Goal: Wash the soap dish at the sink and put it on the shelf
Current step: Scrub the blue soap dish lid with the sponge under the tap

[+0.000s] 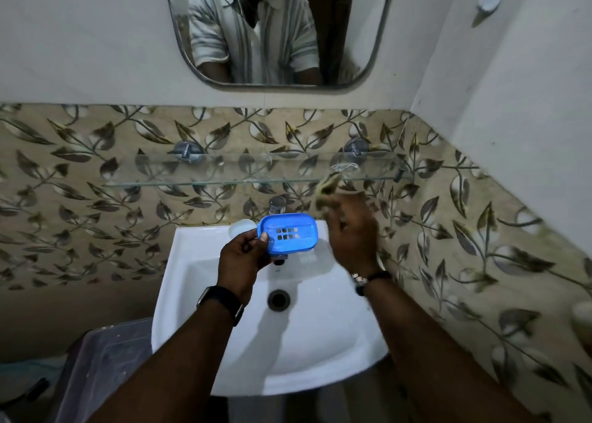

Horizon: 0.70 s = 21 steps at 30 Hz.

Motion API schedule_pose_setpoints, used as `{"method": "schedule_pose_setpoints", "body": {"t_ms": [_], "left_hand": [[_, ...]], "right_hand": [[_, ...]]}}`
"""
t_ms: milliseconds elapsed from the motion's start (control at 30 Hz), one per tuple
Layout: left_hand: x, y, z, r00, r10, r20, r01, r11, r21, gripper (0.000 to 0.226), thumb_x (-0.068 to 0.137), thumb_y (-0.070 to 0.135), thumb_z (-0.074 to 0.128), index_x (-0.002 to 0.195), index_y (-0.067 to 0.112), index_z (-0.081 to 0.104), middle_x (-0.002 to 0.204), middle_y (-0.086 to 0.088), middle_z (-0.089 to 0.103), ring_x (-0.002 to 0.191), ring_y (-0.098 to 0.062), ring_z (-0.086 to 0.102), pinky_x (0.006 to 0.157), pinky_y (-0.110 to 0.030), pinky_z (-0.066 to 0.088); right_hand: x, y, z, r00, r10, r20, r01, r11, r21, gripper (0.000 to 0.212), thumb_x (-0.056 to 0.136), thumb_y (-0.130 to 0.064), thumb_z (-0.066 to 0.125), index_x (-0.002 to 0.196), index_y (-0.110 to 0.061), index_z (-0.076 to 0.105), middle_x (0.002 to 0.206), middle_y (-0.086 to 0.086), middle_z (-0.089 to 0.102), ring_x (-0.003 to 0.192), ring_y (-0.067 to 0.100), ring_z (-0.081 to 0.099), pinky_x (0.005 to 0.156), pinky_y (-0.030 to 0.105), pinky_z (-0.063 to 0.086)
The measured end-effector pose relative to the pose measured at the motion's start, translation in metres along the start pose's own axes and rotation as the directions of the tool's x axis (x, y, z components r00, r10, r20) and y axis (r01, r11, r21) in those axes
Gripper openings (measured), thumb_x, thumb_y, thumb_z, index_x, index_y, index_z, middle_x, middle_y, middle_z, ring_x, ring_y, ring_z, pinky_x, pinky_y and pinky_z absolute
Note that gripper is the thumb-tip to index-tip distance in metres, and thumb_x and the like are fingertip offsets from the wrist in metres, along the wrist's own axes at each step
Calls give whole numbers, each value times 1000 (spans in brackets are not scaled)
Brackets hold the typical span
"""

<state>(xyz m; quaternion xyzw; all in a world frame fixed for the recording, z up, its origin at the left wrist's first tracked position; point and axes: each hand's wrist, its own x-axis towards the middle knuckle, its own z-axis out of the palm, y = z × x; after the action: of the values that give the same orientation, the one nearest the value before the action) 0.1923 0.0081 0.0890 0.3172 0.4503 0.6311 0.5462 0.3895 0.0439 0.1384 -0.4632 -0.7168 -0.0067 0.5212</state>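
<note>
**Soap dish (290, 233).** Blue plastic, rounded-rectangle outline, raised rim all round. The floor has two short rows of rectangular drain slots at its centre. The dish is tilted so that the inner face is towards the camera.

**Position.** The dish is held in the air over the rear part of the white sink (224, 326), directly in front of the tap (277, 205) and below the glass shelf (224, 179). It touches neither the sink nor the shelf.

**Left hand (243, 259).** Its grip is clamped on the left end of the dish, with the thumb laid on the inner rim and the fingers behind.

**Right hand (352, 233).** Raised just right of the dish, blurred. A yellowish-green pad (327, 184) shows at its fingertips, level with the shelf edge. Whether this grip is closed on the pad cannot be told.
</note>
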Motion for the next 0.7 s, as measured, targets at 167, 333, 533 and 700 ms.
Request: {"method": "schedule_pose_setpoints", "body": {"t_ms": [167, 333, 533, 700], "left_hand": [[-6, 5, 8, 998, -55, 32, 55, 998, -1, 17, 98, -2, 54, 93, 4, 69, 82, -11, 73, 74, -23, 71, 66, -35, 62], [-10, 13, -5, 999, -40, 27, 41, 998, -44, 14, 99, 1, 55, 98, 2, 69, 86, -9, 76, 76, -22, 74, 66, -35, 63], [-12, 20, -14, 1000, -6, -28, 5, 999, -52, 19, 98, 8, 61, 113, -1, 66, 94, -11, 76, 81, -23, 74, 74, -39, 64], [-6, 26, -12, 1000, -19, 1, 19, 998, -58, 22, 98, 11, 60, 116, -1, 65, 99, -13, 72, 86, -23, 71, 78, -38, 62]], "right_hand": [[-15, -54, 34, 876, -136, 463, 213, 970, -119, 22, 84, -14, 49, 95, -8, 67, 96, 8, 66, 91, 30, 54, 81, 46, 45], [-6, -54, 31, 834, -171, 525, 357, 893, -276, 33, 87, -22, 47, 113, -25, 67, 102, -1, 62, 100, 27, 51, 81, 39, 35], [3, -53, 21, 899, 5, 438, 277, 768, -578, 31, 87, -28, 45, 104, -27, 71, 97, 3, 59, 100, 29, 50, 83, 43, 36], [-5, -89, 39, 859, 131, 496, 38, 948, -316, 41, 85, -34, 37, 109, -28, 71, 101, 2, 60, 105, 29, 48, 91, 44, 32]]}}
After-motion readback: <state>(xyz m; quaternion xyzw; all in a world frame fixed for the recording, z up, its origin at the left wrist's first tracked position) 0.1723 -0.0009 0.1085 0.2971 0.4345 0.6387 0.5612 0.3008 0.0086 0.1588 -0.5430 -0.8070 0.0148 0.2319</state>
